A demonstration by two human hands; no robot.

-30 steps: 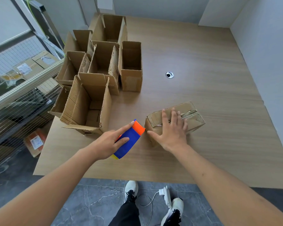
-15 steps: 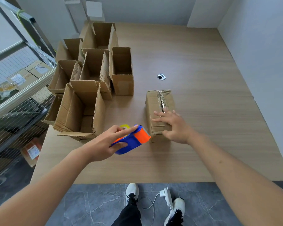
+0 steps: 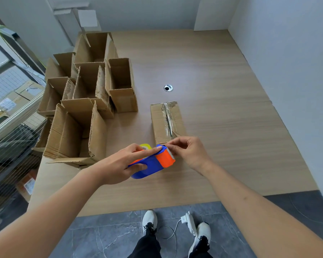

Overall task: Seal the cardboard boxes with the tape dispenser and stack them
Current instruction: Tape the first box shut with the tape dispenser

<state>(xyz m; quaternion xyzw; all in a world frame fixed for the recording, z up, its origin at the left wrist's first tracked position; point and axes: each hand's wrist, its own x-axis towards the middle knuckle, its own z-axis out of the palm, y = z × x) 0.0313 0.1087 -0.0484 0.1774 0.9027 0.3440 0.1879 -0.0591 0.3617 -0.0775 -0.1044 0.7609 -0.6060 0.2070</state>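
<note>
A closed cardboard box point(image 3: 167, 122) lies lengthwise on the wooden table point(image 3: 222, 118), with a strip of clear tape along its top seam. Just in front of its near end, my left hand point(image 3: 119, 162) grips a blue and orange tape dispenser point(image 3: 153, 162), index finger stretched along its top. A yellow tape roll point(image 3: 145, 146) peeks out behind the fingers. My right hand point(image 3: 187, 149) pinches at the dispenser's serrated front edge, where the tape end sits.
Several open cardboard boxes point(image 3: 86, 101) stand clustered on the table's left side. A round cable hole point(image 3: 168, 88) is set in the table beyond the closed box. A wire rack point(image 3: 11, 127) with parcels stands left. A power strip point(image 3: 188, 220) lies on the floor.
My right hand left the closed box's top and came to the dispenser's front edge. My left hand raised the dispenser toward the box's near end. The box stays lengthwise after its earlier turn.
</note>
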